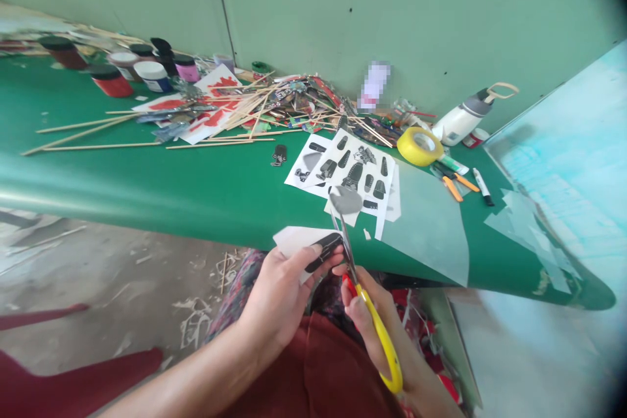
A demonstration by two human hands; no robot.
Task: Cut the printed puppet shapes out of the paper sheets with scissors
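My left hand (281,290) pinches a white paper piece (300,240) with a black printed shape, thumb on top, just off the table's near edge. My right hand (377,333) grips yellow-handled scissors (377,323), and their blades reach up to the paper beside my left fingers. Just beyond, on the green table (196,183), lie printed sheets (349,171) of black cut-out shapes.
A yellow tape roll (420,145), an orange cutter (453,187), a marker (482,187) and a white bottle (463,119) sit at the right. A heap of wooden sticks (235,114) and paint jars (132,68) fill the back. Translucent sheet (431,225) overhangs the near edge.
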